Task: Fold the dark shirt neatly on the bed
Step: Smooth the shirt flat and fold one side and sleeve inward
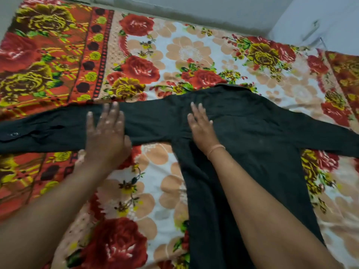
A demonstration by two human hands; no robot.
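Note:
The dark shirt [252,136] lies spread flat on the bed, collar at the far side, body running toward me. Its left sleeve [48,133] stretches out to the left edge of view, cuff button showing; the other sleeve runs off to the right. My left hand [105,133] rests flat, fingers apart, on the left sleeve about midway along it. My right hand [202,127] lies flat, fingers apart, on the shirt's shoulder area next to where that sleeve joins. A thin band sits on my right wrist. My right forearm covers part of the shirt's body.
The bed is covered by a floral sheet [174,51] with red and yellow roses and an orange patterned border at left. A pale wall [194,8] runs along the far side, and a light cabinet door with a handle [314,30] stands at far right.

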